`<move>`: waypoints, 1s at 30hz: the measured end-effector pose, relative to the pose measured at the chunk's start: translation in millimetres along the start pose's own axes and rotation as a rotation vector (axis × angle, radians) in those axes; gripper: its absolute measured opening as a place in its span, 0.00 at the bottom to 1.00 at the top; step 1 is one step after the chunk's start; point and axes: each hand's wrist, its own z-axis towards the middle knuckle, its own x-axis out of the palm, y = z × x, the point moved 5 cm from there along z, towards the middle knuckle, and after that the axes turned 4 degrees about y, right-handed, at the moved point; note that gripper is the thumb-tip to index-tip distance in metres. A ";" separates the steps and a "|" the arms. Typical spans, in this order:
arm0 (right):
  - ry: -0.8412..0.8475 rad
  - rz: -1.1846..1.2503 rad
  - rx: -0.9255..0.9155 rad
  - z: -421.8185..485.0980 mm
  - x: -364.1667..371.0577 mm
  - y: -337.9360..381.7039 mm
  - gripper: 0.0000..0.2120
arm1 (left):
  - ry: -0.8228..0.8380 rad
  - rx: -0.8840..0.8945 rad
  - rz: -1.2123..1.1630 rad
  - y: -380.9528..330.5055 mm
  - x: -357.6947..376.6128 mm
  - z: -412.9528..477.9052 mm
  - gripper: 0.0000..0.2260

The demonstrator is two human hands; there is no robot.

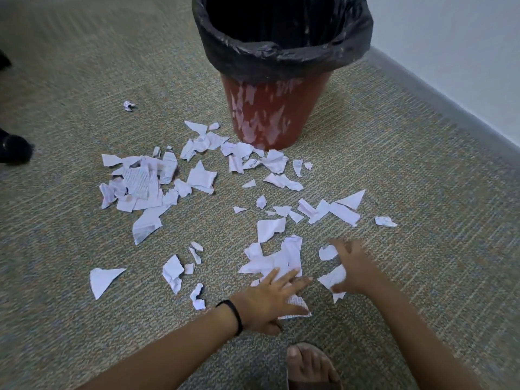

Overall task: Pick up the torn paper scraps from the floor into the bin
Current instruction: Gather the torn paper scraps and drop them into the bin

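Paper scraps (197, 178) scattered flat on carpet (70, 80) before upright bin (270, 114), left hand (270, 299) spread flat on scraps, right hand (354, 268) pinching a scrap (333, 278), blurred.

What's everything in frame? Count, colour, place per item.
bin: one, red-brown, upright on the carpet at top centre
bin liner: one, black, folded over the bin's rim
paper scraps: dozens, white, some printed, scattered on the carpet in front of the bin
carpet: grey-green, covers the floor
wall: white, right, with grey skirting
dark shoe: one, left edge
left hand: fingers straight, resting on scraps; black band on wrist
right hand: blurred, on scraps
foot: one, sandalled, bottom centre
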 end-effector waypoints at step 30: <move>-0.665 0.933 0.260 36.4 -48.5 -93.5 0.13 | -0.367 -0.152 0.042 22.3 -18.8 10.1 0.03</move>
